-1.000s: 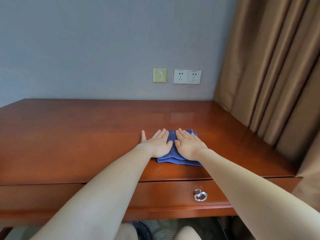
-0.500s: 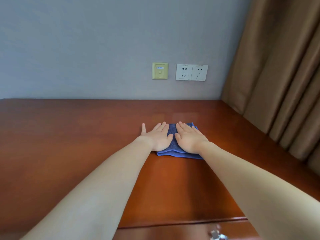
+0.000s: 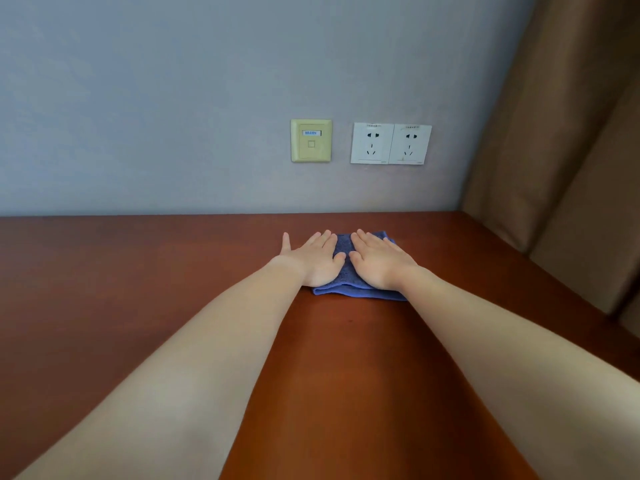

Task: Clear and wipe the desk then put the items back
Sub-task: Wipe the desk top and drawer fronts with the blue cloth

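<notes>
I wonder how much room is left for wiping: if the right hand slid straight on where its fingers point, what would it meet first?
Probably the wall, below the sockets. The right hand lies flat on the blue cloth; only bare desk shows ahead, though depth is unclear.

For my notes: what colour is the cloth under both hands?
The cloth is blue; head view.

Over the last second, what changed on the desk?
The left hand and right hand slid the blue cloth across the desk, away from the person and toward the wall. Nothing was taken hold of or let go. Both palms stay flat, side by side, on the cloth.
</notes>
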### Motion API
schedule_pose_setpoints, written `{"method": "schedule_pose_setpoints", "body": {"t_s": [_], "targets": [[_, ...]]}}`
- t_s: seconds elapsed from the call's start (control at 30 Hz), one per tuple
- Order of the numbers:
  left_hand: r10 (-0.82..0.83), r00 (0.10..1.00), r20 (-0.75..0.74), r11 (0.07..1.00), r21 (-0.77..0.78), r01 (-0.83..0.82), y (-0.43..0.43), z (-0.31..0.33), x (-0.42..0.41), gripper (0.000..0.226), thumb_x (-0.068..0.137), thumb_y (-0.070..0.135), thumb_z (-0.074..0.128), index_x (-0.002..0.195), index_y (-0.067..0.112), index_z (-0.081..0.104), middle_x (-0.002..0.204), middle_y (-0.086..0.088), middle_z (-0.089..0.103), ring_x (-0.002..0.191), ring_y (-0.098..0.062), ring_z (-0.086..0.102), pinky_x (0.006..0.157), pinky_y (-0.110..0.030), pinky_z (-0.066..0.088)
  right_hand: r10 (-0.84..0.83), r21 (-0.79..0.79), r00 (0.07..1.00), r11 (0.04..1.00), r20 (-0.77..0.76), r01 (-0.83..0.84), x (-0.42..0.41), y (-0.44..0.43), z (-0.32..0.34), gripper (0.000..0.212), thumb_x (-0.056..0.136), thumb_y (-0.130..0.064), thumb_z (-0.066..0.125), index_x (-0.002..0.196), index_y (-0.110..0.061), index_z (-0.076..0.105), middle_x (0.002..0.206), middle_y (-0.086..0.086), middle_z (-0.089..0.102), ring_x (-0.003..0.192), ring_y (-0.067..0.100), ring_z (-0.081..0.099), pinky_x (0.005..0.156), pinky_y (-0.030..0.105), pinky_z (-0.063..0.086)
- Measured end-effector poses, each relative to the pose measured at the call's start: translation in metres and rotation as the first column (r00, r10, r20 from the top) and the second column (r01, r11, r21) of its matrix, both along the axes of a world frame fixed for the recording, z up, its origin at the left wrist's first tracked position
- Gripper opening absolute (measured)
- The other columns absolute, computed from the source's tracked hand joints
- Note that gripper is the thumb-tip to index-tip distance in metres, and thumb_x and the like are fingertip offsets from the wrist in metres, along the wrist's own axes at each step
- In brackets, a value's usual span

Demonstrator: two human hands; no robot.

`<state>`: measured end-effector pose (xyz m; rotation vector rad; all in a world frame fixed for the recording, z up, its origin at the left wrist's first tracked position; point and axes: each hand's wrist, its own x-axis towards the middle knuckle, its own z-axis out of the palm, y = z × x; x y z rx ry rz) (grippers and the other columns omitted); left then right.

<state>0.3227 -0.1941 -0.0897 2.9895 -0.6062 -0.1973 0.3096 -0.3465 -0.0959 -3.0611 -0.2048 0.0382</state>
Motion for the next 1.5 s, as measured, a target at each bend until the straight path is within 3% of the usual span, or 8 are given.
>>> {"method": "schedule_pose_setpoints", "body": {"t_s": [0.57,1.5], "targets": [[0.005,0.999,0.034,1.000,0.003,-0.005,-0.050,0.001,0.126,0.059,0.104,0.043,0.011,0.156,0.016,0.001,0.164,0.004,-0.002,0.150,-0.012,-0.004,0.117,-0.056,-0.011,-0.038,0.016,0.999,0.999,0.037,0.037,0.120,-0.046,0.005,0.055,0.104,-0.033,0.018,0.155,-0.013,0.012,0.163,0.004,0.006,0.149,0.018,0.006,0.119,0.035,0.005],[-0.082,0.997,0.005,0.997,0.012,0.082,-0.062,0.003,0.086,0.056,0.104,0.043,0.010,0.156,0.024,0.000,0.163,0.007,-0.006,0.149,-0.012,-0.007,0.117,-0.057,-0.010,-0.232,0.051,0.972,0.972,0.025,0.230,0.072,-0.054,0.001,0.061,0.100,-0.044,0.017,0.156,-0.022,0.009,0.163,0.006,0.006,0.150,0.023,0.003,0.120,0.039,0.006]]}}
